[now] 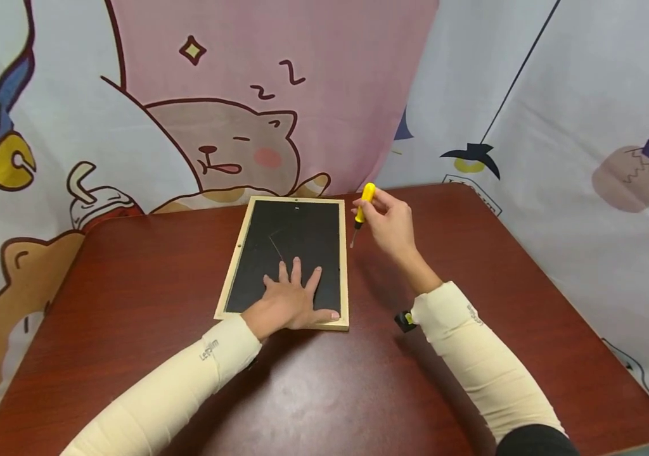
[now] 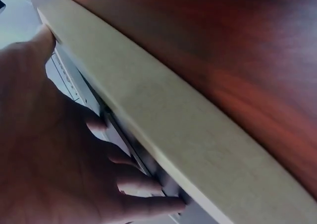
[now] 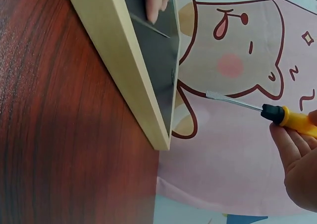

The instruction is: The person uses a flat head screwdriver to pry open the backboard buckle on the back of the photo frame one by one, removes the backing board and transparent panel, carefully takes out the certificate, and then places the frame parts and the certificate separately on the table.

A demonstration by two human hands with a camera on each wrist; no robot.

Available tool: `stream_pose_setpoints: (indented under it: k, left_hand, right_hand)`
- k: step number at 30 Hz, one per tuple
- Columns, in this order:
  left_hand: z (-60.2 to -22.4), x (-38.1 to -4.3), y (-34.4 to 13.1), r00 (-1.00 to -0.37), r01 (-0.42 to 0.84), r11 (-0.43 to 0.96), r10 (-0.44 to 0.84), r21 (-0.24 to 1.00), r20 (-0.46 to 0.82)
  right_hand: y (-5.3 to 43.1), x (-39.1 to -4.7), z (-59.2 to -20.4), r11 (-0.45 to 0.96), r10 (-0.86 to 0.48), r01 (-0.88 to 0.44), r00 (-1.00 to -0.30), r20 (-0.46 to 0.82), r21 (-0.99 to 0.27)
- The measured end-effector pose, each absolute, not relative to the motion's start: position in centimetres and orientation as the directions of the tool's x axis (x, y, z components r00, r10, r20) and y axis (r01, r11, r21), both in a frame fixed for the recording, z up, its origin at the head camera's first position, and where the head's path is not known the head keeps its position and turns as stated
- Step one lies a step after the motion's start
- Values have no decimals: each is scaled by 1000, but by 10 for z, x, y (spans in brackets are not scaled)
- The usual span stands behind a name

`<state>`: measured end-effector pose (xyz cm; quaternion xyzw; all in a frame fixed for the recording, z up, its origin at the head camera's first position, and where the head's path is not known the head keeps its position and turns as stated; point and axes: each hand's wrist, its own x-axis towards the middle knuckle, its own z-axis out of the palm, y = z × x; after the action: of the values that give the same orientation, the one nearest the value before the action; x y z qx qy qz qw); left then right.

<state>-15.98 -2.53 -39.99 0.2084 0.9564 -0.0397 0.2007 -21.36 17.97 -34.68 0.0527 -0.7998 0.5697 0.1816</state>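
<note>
A light wooden frame (image 1: 344,253) with a black panel (image 1: 307,228) lies flat on the table. My left hand (image 1: 290,303) rests on its near part, fingers spread over the panel and thumb on the near right corner. In the left wrist view the wooden edge (image 2: 148,95) runs past the straight fingers of that hand (image 2: 54,149). My right hand (image 1: 395,228) holds a screwdriver (image 1: 366,199) by its yellow handle, just right of the frame. Its metal shaft points down, and the flat tip (image 3: 214,95) is apart from the wood in the right wrist view.
The reddish-brown table (image 1: 473,266) extends on both sides of the frame. A curtain (image 1: 359,76) with cartoon prints hangs behind and around it. A small black device (image 1: 406,320) sits at the right sleeve's cuff. A thin pale line (image 1: 276,247) crosses the black panel.
</note>
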Motion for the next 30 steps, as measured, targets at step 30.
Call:
stream_pose_setpoints:
  k: [30]
  left_hand:
    - [-397,-169,-138,-625,638,718,693,277,-358]
  right_hand:
    - [203,-215,-351,-333,-29,120,-993,-117,-935]
